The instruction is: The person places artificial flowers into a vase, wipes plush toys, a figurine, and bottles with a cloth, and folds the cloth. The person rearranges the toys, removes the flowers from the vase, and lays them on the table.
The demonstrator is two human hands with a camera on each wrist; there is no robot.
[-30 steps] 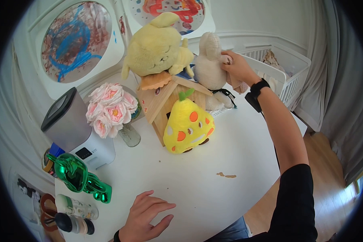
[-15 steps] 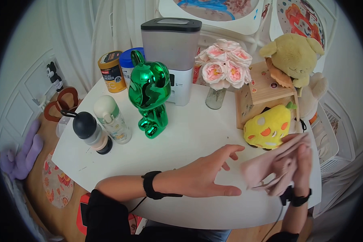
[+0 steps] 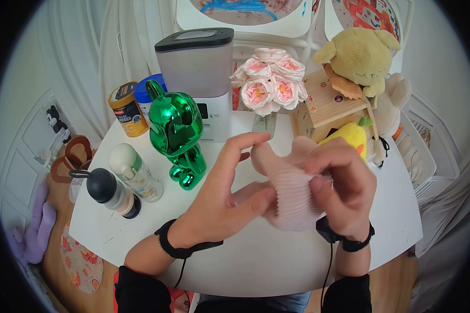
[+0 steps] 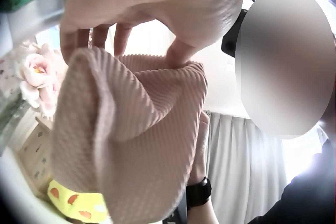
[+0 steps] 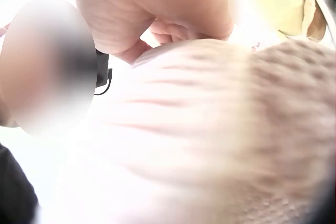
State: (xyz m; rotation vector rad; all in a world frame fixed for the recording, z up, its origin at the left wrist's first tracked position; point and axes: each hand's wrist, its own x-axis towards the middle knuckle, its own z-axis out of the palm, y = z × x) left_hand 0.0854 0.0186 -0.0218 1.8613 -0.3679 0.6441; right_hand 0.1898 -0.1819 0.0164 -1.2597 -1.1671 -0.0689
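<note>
A piece of pink ribbed knit cloth [image 3: 293,201] is held up over the white table [image 3: 245,261] between both hands. My left hand [image 3: 216,201] grips its left edge, thumb on the near side and fingers spread along the far side. At the other edge my right hand [image 3: 350,182] pinches the knit between thumb and curled fingers. In the left wrist view the cloth [image 4: 147,145] hangs folded, its ribs running down from the fingers. The right wrist view shows the cloth [image 5: 194,92] blurred and overexposed. Behind the right hand, a yellow pear plush [image 3: 352,136] is partly hidden.
On the left stand a shiny green bear figure [image 3: 177,130], two bottles [image 3: 141,177], a tin [image 3: 128,112] and a grey-topped appliance [image 3: 196,62]. Pink flowers [image 3: 271,83] in a glass vase are at the back. A cream plush [image 3: 363,57] sits on a wooden house [image 3: 329,99], beside a rabbit plush [image 3: 389,109].
The right hand has come from the rabbit plush to the middle of the table with the pink cloth. The left hand, empty before, now holds it too. The head view has swung left.
</note>
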